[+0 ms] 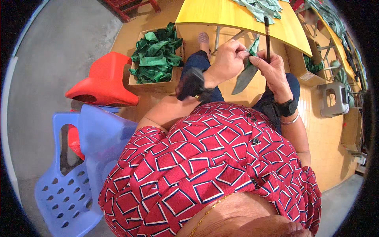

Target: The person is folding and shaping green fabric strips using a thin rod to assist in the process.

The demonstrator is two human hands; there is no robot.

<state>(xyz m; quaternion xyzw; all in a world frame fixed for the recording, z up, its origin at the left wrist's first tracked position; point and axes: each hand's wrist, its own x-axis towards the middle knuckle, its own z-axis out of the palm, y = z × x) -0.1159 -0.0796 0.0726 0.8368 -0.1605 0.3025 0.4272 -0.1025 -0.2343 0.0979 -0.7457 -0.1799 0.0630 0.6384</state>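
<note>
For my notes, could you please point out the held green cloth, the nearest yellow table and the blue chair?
Held green cloth point(245, 76): head view, lower hanging part.
Nearest yellow table point(215, 14): head view, bare top.
Blue chair point(98, 138): head view, solid panel.

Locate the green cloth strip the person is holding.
In the head view, the green cloth strip is right of centre in the upper half, held by the left hand and right hand, just below the yellow table in the picture.

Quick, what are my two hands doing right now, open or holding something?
Left hand: closed, pinching the green fabric strip.
Right hand: closed, pinching the same strip; whether it also grips the dark stick cannot be told.
</note>
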